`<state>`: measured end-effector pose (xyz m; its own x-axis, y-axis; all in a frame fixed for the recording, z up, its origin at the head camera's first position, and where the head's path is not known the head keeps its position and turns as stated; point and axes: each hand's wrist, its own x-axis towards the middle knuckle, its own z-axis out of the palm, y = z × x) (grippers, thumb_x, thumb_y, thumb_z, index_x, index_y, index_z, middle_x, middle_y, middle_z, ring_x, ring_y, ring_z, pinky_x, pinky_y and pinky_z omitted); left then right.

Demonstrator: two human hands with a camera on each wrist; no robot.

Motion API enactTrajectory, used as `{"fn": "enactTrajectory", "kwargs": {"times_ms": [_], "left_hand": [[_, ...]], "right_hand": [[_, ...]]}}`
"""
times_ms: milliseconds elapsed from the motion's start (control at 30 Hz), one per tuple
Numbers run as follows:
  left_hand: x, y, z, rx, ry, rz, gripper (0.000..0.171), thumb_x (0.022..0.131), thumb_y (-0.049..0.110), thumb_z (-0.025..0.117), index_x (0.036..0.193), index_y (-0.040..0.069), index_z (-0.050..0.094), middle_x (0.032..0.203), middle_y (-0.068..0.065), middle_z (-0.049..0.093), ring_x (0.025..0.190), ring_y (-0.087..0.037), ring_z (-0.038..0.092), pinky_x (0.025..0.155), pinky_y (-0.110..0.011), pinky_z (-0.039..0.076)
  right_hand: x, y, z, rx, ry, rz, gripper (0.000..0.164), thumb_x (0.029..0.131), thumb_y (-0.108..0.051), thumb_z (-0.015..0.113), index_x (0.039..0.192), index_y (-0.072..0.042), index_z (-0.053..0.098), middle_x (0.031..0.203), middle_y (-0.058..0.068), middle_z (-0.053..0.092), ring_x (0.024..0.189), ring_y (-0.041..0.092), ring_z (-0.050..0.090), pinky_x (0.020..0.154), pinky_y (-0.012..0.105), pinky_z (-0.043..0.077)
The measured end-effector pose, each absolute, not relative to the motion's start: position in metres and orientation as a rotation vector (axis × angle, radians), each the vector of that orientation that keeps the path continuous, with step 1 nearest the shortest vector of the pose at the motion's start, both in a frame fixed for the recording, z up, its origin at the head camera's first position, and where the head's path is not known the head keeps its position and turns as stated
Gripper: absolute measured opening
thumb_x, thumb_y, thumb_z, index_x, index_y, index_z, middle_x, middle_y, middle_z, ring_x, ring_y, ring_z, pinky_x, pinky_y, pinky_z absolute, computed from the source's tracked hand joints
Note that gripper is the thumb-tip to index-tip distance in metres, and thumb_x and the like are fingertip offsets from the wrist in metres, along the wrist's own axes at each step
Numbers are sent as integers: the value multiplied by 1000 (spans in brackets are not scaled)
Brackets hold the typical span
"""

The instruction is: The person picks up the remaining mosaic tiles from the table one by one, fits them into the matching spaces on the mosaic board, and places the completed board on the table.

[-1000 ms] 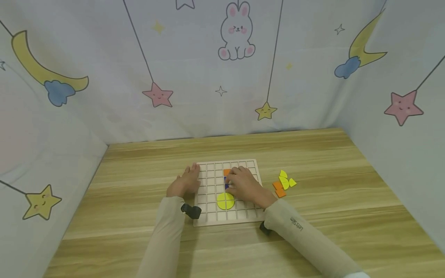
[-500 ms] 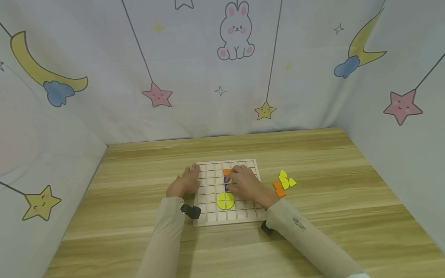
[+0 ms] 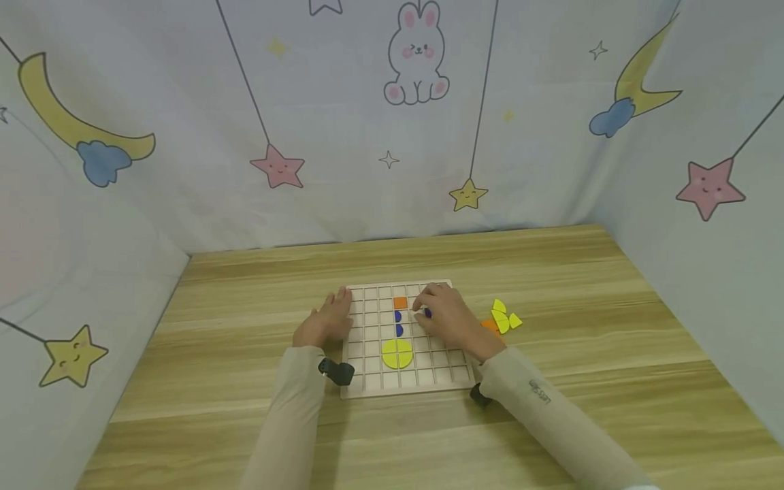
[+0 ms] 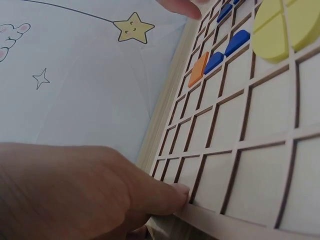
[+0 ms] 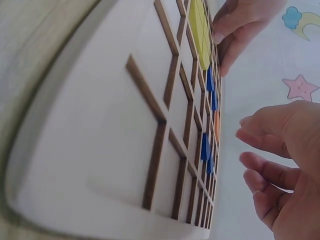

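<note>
My left hand rests along the left edge of the wooden grid board, its thumb touching the rim in the left wrist view. Over the right part of the board is my right hand; in the right wrist view its thumb and fingers stand apart with nothing between them. Blue half-round pieces lie in two cells of the middle column, below an orange square and above a yellow circle made of quarter pieces. Another blue piece shows beside the right fingers, partly covered; the right wrist view shows two blue pieces there.
Right of the board lie several loose yellow quarter pieces and an orange piece, partly behind the right wrist. The wooden table meets a patterned cloth wall at the back and sides.
My right hand has moved right, off the middle column, uncovering the orange square and two blue pieces; another blue piece now shows by its fingers. The left hand has not moved.
</note>
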<state>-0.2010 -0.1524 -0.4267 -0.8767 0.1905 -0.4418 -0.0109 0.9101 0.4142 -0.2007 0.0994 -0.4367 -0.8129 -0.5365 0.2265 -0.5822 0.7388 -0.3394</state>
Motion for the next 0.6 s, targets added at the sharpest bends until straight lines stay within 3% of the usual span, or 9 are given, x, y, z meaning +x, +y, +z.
{"fn": "enactTrajectory", "kwargs": {"times_ms": [600], "left_hand": [[-199,-153,-425,145,2577,586,64,101,15,35,153,0,1,160,-17,-5,148,-37,-4,116,-62,3]], "right_hand": [[-207,134,-438,623,-2908,498,9,87,-16,64,92,-10,70,103,8,65,98,28,58,89,44,47]]}}
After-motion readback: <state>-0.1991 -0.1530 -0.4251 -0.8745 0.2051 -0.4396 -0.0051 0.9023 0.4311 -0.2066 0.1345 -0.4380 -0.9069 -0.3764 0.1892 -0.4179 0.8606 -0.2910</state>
